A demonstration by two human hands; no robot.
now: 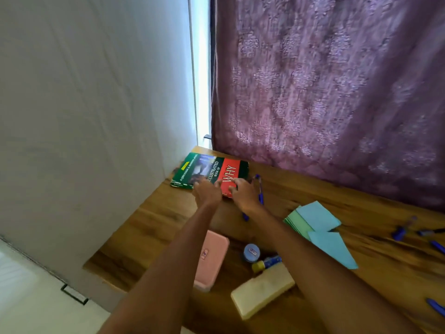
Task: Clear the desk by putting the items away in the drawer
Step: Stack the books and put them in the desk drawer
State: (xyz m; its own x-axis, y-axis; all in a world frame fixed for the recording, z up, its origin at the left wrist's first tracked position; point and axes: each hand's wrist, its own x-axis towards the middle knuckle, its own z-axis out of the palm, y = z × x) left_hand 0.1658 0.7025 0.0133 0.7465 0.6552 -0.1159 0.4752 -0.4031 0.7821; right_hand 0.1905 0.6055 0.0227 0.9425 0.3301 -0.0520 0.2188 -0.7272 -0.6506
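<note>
**Both hands on book, far desk corner**

Green-and-red illustrated paperback book [212, 171] lay flat at wooden desk's [156, 218] far left corner. Left hand [207, 191] and right hand [244, 194] rested on its near edge, fingers spread; grip unclear. Blue pen [260, 189] just beside right hand.

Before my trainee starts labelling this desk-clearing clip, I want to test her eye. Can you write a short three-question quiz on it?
1. True or false: both hands are at the book.
2. The pink case lies: A) under the left forearm B) on the book C) on the paper sheets.
3. What colour is the curtain?

Key: 1 true: left hand and right hand reach its near edge. 2 A. 3 purple.
</note>
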